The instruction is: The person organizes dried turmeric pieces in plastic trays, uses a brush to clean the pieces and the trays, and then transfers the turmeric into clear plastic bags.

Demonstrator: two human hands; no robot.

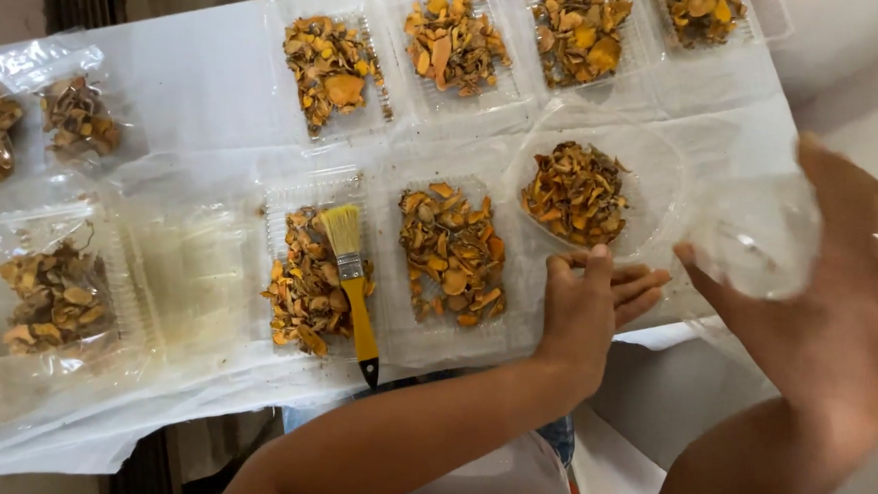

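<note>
left hand [596, 300]: I saw it lie flat, fingers together, on the worktop [207, 85] beside the round bowl [653, 178].
right hand [837, 288]: clamped on a clear lid [755, 239], right of frame.
brush [352, 283]: lay on lower-centre tray.

I see a table [217, 85] with trays of dried pieces in two rows; the far row holds four trays, the first of them [330, 66] at the left; in the near row a tray [308, 270] has a brush [352, 283] lying on its pieces, with another tray [454, 253] just right of it; right of that sits a round bowl [653, 178] with pieces in it; my left hand [596, 300] rests at the bowl's near rim; my right hand [838, 268] holds a round lid [755, 239] right of the bowl; bags [56, 297] lie at the left edge.
</note>
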